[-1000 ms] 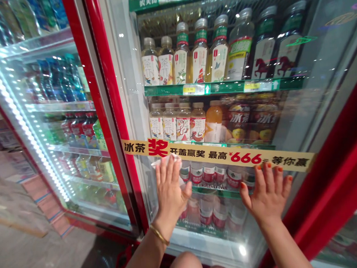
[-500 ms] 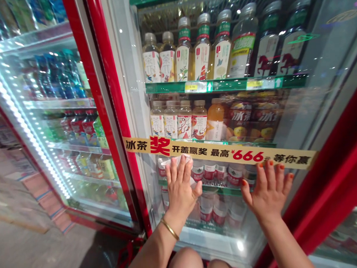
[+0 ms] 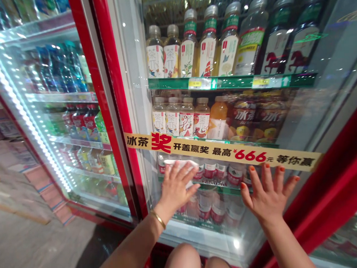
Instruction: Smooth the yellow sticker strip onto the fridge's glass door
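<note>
My left hand (image 3: 177, 188) lies with spread fingers over a white tissue (image 3: 186, 165), holding it flat against the glass door (image 3: 199, 238) of a drinks fridge. The tissue shows above and between the fingers; the palm hides the rest. A gold bangle (image 3: 158, 219) circles my left wrist. Farther right, my right hand (image 3: 267, 195), with orange nails, rests open on the same glass, fingers apart and holding nothing. Just above both hands a cream strip sticker (image 3: 223, 151) with black and red characters crosses the door.
Behind the glass, shelves (image 3: 241, 82) carry bottled drinks (image 3: 207, 47). A second lit fridge (image 3: 74, 126) with a red frame stands to the left, beside stacked boxes (image 3: 42, 181) on grey floor (image 3: 33, 244). My knees (image 3: 183, 261) are close to the door. A red frame (image 3: 324, 199) edges the right side.
My left hand and forearm have shifted a little left and down, the fingers turning rightward over the tissue. My right hand stays on the glass. The view has moved slightly.
</note>
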`<state>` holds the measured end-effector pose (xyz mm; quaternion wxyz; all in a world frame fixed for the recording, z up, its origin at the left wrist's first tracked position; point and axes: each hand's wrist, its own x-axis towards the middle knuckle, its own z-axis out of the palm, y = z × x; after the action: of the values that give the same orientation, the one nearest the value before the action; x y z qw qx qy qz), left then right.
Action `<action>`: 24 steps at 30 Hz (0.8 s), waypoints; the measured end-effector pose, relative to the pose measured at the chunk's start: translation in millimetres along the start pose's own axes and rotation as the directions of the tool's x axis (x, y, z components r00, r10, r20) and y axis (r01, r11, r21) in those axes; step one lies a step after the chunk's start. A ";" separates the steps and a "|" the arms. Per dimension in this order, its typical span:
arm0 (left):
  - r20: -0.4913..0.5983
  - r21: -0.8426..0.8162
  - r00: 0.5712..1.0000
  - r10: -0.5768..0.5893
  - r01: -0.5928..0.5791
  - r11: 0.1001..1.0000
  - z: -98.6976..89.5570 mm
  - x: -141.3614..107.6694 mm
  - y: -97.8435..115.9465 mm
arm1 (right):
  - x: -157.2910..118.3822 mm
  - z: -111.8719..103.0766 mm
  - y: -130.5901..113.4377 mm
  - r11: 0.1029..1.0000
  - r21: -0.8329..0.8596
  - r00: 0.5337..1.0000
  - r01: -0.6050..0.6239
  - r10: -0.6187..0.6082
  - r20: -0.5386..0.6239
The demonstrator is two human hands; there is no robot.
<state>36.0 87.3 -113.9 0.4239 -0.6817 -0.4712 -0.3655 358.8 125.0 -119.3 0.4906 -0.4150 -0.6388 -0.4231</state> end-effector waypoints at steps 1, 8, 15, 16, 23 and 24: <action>-0.018 0.023 0.995 -0.098 0.099 0.995 -2.9 0.6 -20.9 | 0.2 -0.3 -1.1 1.000 0.006 1.000 -0.003 0.003 0.008; -0.102 -0.044 0.966 -0.239 0.235 0.971 -5.0 37.5 -36.4 | 4.4 -1.6 -6.5 1.000 0.029 0.999 -0.013 0.014 -0.029; -0.047 0.008 0.998 0.047 -0.046 0.999 2.3 -26.6 -54.0 | 2.8 0.5 -6.8 1.000 0.009 1.000 -0.021 0.021 -0.022; -0.060 0.021 0.996 -0.060 0.061 0.998 -2.9 -20.8 -67.9 | 2.7 1.0 -6.9 1.000 0.003 1.000 -0.017 0.017 -0.021; -0.076 -0.045 0.959 -0.274 0.271 0.962 -0.9 30.9 -17.8 | 6.1 -1.1 -5.7 1.000 0.021 0.999 0.014 -0.013 -0.030; -0.065 -0.040 0.989 -0.132 0.130 0.991 5.1 17.9 1.7 | 6.6 -1.8 -5.7 1.000 0.022 0.999 0.019 -0.018 -0.031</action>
<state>43.3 97.7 -100.1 0.4025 -0.6439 -0.4939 -0.4236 352.8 122.4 -113.4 0.5012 -0.3970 -0.6396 -0.4267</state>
